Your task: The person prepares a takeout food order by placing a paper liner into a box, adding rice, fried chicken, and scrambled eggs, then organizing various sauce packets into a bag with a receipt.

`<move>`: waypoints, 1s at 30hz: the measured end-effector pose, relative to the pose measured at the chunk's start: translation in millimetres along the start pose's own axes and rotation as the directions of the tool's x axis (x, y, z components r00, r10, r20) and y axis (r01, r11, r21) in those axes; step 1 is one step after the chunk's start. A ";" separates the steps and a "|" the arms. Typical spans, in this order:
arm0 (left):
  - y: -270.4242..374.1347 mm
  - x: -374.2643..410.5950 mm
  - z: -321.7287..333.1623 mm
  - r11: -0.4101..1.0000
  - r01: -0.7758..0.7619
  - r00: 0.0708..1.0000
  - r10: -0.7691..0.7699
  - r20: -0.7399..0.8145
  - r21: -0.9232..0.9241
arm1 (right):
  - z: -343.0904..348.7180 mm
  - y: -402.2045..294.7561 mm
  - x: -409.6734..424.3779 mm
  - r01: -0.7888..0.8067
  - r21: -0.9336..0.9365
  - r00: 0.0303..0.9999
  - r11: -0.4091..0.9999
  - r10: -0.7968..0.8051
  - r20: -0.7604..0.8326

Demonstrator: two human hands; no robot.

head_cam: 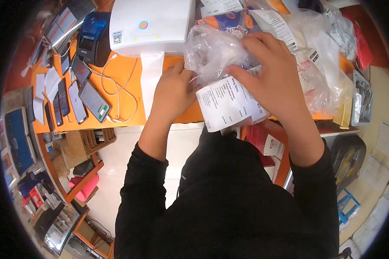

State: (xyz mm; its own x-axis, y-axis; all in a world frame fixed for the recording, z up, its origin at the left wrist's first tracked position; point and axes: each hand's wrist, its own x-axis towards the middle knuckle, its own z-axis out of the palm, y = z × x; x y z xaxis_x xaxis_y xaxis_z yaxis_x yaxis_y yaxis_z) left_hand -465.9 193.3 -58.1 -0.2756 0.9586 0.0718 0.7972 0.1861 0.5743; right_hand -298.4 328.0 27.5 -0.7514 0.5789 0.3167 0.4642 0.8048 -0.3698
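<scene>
A crumpled clear plastic bag point(210, 51) lies at the front edge of the orange-topped table point(126, 74), between both hands. A printed paper receipt point(218, 103) hangs over the bag's near side and bears writing. My left hand point(176, 90) grips the bag's left edge, its fingertips partly hidden. From the right, my right hand point(275, 74) grasps the bag, thumb near the receipt's top edge and fingers curled over the plastic. Beyond the bag, a dark blue and orange printed package point(235, 26) shows.
A white label printer point(152, 26) stands behind my left hand, a paper strip point(152, 81) beneath its front. Left are a black receipt printer point(94, 39), a white cable point(118, 87) and several phones point(95, 100). More filled plastic bags point(321, 74) crowd the right side.
</scene>
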 end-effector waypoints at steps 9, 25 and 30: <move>6.5 -12.6 3.4 0.993 -0.015 0.996 0.025 -0.086 0.115 | 3.1 -4.7 3.4 0.002 0.170 0.997 0.985 -0.016 0.081; 115.3 -80.8 -79.5 0.928 0.127 0.937 -0.228 -0.265 -0.350 | -73.3 -4.4 -31.2 -0.151 0.777 0.979 0.611 -0.017 0.204; 186.0 -121.5 -108.0 0.875 0.004 0.929 -0.183 -0.322 -0.484 | -144.5 -22.4 -59.6 0.016 0.865 0.986 0.502 -0.151 0.069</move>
State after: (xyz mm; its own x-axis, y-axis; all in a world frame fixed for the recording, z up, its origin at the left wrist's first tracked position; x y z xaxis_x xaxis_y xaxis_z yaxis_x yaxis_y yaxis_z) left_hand -342.2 88.1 128.1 -0.5750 0.7868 0.2245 0.4363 0.0627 0.8976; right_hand -196.2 294.3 143.1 -0.8431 0.4406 0.3081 -0.1852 0.3000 -0.9358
